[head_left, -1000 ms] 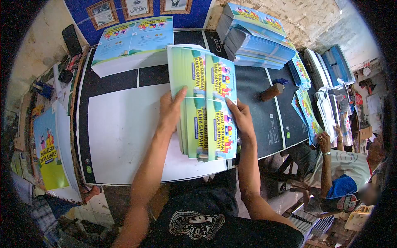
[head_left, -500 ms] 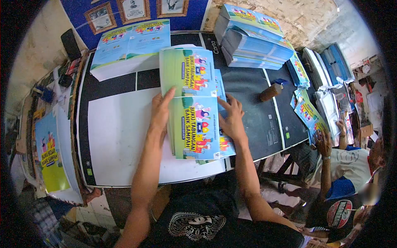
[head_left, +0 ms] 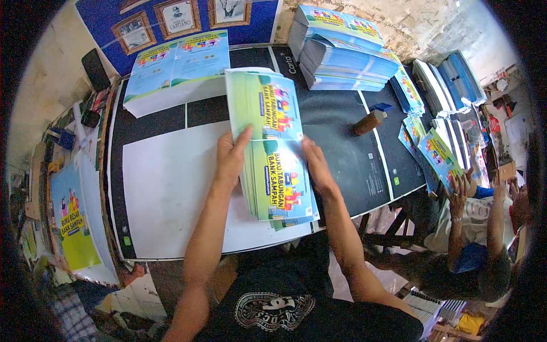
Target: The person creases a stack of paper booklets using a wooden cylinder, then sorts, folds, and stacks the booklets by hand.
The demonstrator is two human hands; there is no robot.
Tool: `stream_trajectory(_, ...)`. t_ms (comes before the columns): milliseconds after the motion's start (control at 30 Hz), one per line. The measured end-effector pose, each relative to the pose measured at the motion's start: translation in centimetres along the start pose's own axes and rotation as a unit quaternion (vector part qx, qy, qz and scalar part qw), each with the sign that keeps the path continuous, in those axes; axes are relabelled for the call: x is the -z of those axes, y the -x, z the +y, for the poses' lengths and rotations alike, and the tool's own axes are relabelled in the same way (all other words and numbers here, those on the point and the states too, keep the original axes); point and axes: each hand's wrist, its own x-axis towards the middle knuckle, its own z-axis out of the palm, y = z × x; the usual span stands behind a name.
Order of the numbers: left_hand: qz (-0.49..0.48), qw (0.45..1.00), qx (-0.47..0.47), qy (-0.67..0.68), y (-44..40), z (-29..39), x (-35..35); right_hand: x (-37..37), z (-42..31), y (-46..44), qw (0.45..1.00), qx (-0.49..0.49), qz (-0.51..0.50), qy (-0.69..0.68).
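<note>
1. One bundle of printed sheets [head_left: 256, 114], over the white surface's [head_left: 171, 188] right end; lower layers, fanned rightward moments ago, now nearly flush, edges more even.
2. One left hand [head_left: 229, 159], thumb on top, pinching the edge.
3. One right hand [head_left: 318, 168], against the opposite edge; pinch cannot be told.
4. Concealed: fingertips beneath, bundle's underside.

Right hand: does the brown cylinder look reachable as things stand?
Likely yes. The right hand is at the edge of the printed sheets, and only bare black tabletop shows between it and the brown cylinder.
</note>
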Motion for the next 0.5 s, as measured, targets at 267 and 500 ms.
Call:
stream_trajectory(267, 0.013, 0.999, 0.014, 0.047, -1.4, -0.1, 2.4, 1.5, -2.0, 0.3, 0.995, 0.019, 0.033, 0.089)
stream_trajectory(500, 0.042, 0.995, 0.023, 0.084, -1.2, 2.0, 3.4, -2.1, -2.1, 1.6, 0.819, 0.223, 0.168, 0.501)
